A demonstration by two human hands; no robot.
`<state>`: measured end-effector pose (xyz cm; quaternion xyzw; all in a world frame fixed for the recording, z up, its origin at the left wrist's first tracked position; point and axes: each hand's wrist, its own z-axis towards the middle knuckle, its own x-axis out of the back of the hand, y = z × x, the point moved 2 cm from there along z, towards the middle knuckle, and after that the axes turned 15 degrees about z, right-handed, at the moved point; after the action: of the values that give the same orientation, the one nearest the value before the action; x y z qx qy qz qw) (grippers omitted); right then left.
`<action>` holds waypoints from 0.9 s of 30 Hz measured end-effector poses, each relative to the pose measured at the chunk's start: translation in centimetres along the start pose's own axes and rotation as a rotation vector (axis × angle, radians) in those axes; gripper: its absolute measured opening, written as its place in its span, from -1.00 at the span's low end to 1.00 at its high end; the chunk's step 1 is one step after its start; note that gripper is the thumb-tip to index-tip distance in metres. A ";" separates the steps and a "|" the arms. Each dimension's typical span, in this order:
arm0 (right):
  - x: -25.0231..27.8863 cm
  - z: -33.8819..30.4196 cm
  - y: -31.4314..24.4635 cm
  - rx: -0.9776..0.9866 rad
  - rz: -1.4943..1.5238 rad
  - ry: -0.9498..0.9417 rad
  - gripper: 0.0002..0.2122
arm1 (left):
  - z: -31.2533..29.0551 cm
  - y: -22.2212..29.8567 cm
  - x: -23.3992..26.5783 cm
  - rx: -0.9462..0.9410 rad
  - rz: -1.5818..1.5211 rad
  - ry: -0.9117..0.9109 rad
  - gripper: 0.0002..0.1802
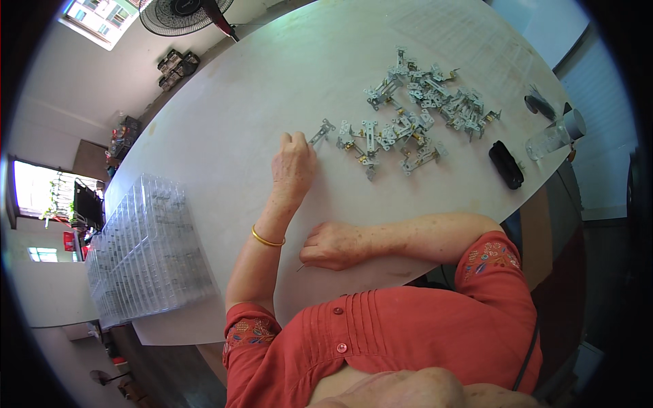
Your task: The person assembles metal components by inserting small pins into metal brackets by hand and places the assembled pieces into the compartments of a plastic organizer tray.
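Observation:
My left hand (294, 163), with a gold bangle on its wrist, is over the middle of the table. Its fingers are closed on the near end of a small grey metal bracket (322, 132) with holes in it, which points away to the right. Close to the table's front edge rests my right hand (330, 245), its fingers curled shut. A thin, pointed end (300, 268) pokes out below them; the rest is hidden in the hand. Just right of the held bracket lies a loose heap of similar metal brackets (422, 95), some with brass-coloured parts.
A tall stack of clear plastic trays (146, 251) stands at the table's left edge. On the right lie a black case (506, 165), a clear bottle (556, 135) and a dark object (539, 106). A fan (183, 13) stands beyond the white table (231, 115).

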<state>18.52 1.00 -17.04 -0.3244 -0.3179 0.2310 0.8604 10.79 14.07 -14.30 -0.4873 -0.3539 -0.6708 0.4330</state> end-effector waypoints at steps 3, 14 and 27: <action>0.0 0.0 0.1 -0.006 0.025 0.005 -0.89 | -0.8 -1.0 0.8 0.034 -0.004 0.108 -0.88; 2.3 0.5 0.4 -0.257 0.215 0.333 -0.94 | -5.6 -6.6 1.5 0.485 -0.658 0.104 -0.88; 3.7 1.5 4.9 -0.508 0.634 0.630 -0.88 | -9.6 -7.8 0.2 0.365 -0.678 0.392 -0.89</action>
<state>19.14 7.24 -18.17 -0.6576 0.0248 0.2871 0.6961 0.26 8.33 -17.18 -0.1222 -0.5178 -0.7813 0.3264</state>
